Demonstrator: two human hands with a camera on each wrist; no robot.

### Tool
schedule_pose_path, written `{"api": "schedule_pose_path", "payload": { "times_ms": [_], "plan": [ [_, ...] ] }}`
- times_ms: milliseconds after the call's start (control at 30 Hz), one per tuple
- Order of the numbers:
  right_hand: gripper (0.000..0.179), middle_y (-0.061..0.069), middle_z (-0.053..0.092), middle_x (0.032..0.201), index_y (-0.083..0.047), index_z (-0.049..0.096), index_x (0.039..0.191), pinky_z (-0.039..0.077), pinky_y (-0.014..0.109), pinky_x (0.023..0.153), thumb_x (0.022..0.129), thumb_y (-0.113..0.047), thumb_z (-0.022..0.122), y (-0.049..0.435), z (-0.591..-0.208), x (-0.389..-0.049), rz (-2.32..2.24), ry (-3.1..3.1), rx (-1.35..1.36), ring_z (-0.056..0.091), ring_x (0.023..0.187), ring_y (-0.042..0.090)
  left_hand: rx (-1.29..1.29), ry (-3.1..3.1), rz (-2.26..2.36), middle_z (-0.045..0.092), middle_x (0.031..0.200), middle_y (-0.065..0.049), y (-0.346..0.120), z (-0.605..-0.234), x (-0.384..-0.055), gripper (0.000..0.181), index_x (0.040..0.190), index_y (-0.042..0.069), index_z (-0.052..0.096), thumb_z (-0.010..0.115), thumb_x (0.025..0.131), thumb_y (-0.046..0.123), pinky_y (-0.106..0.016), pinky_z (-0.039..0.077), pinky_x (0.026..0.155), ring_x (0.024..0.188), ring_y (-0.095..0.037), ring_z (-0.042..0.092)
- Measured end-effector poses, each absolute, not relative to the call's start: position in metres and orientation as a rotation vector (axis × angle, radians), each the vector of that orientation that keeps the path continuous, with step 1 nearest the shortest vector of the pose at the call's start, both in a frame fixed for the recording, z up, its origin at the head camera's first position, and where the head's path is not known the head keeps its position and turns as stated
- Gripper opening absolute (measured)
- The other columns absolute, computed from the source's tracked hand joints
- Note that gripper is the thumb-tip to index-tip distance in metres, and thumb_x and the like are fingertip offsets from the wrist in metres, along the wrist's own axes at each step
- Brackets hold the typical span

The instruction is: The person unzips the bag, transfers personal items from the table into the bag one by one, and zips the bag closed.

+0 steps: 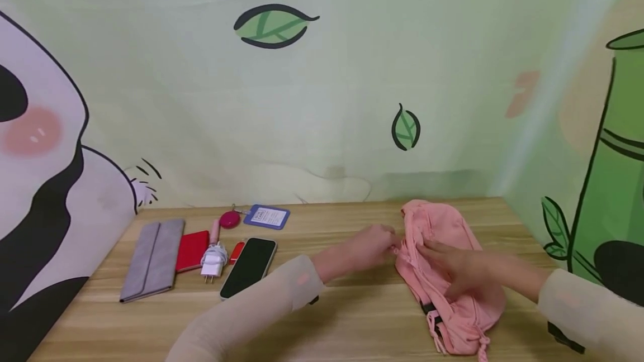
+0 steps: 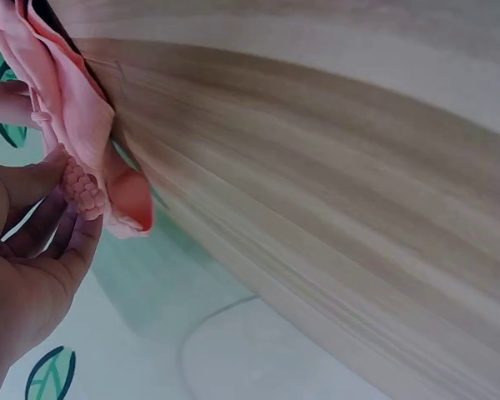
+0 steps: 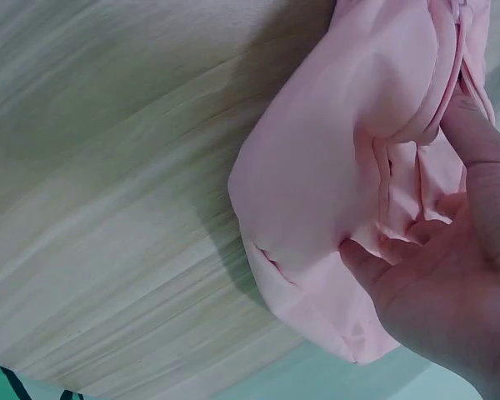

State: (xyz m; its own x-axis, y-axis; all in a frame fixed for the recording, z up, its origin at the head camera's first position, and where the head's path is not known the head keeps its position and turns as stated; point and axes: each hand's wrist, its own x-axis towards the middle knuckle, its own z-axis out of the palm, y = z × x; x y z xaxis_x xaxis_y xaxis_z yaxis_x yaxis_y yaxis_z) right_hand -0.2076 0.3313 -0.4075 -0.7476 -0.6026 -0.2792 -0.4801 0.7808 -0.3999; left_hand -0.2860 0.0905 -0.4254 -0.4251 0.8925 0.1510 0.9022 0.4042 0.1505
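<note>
A pink fabric bag (image 1: 453, 222) with a zipper lies on the right side of the wooden table. At its left edge, my left hand (image 1: 369, 247) pinches a knobbly braided pink zipper pull (image 2: 82, 187) between thumb and fingers. My right hand (image 1: 463, 270) lies spread on the bag's upper side, pressing into the cloth. Seen from the right wrist, the thumb touches the seam by the zipper, and some fingertips of that hand (image 3: 450, 283) are hidden in folds. A black buckle (image 1: 430, 309) and pink cords hang at the bag's near end.
Left on the table lie a grey folding case (image 1: 153, 261), a red booklet (image 1: 193, 250), a white charger with wound cable (image 1: 213, 261), a small red item (image 1: 236, 252), a phone (image 1: 250, 267), a round magenta item (image 1: 230, 219) and a blue card holder (image 1: 266, 217). A printed cloth (image 1: 327, 99) hangs behind.
</note>
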Motion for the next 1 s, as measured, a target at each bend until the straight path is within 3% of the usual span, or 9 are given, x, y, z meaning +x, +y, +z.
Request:
{"api": "schedule_pose_path", "payload": {
  "times_ms": [200,600,700,867,1000],
  "plan": [
    [0.105,0.031,0.018,0.163,0.005,0.027,0.157,0.029,0.06,0.115,0.076,-0.028,0.086,0.329,-0.404,-0.206,-0.399,2.552,-0.757,0.017,0.149,0.05,-1.629,-2.55,-0.347,0.069,0.091,-0.001,0.1,-0.43,-0.298,0.015,0.106,0.01,0.079,0.066,0.098,0.006,-0.012,0.046,0.068,0.079,-0.004,0.058],
    [0.101,0.028,0.017,0.164,0.001,0.032,0.157,0.032,0.058,0.114,0.075,-0.025,0.085,0.33,-0.41,-0.207,-0.372,2.5,-0.738,0.015,0.15,0.051,-1.415,-2.594,-0.395,0.073,0.099,-0.005,0.11,-0.429,-0.345,0.015,0.1,0.005,0.078,0.068,0.093,-0.004,-0.019,0.052,0.081,0.093,-0.014,0.066],
    [0.094,0.03,0.016,0.164,0.001,0.031,0.157,0.032,0.059,0.114,0.083,-0.027,0.08,0.329,-0.408,-0.212,-0.382,2.464,-0.748,0.016,0.149,0.051,-1.423,-2.612,-0.369,0.073,0.098,-0.004,0.108,-0.433,-0.347,0.013,0.099,0.006,0.078,0.069,0.093,-0.002,-0.018,0.051,0.079,0.091,-0.012,0.065],
    [0.067,0.026,0.021,0.164,-0.002,0.027,0.159,0.028,0.061,0.115,0.106,-0.033,0.053,0.329,-0.399,-0.222,-0.576,2.404,-0.62,0.021,0.149,0.047,-1.399,-2.618,-0.386,0.073,0.094,-0.002,0.104,-0.434,-0.344,0.01,0.096,0.007,0.079,0.07,0.095,0.003,-0.018,0.051,0.076,0.088,-0.012,0.065],
    [0.069,0.03,0.03,0.159,0.002,0.03,0.157,0.032,0.063,0.113,0.105,-0.036,0.055,0.324,-0.405,-0.219,-0.708,2.495,-0.603,0.031,0.144,0.048,-1.45,-2.588,-0.325,0.073,0.096,-0.003,0.102,-0.43,-0.342,0.009,0.098,0.008,0.079,0.07,0.096,0.009,-0.018,0.052,0.075,0.088,-0.012,0.066]
  ]
}}
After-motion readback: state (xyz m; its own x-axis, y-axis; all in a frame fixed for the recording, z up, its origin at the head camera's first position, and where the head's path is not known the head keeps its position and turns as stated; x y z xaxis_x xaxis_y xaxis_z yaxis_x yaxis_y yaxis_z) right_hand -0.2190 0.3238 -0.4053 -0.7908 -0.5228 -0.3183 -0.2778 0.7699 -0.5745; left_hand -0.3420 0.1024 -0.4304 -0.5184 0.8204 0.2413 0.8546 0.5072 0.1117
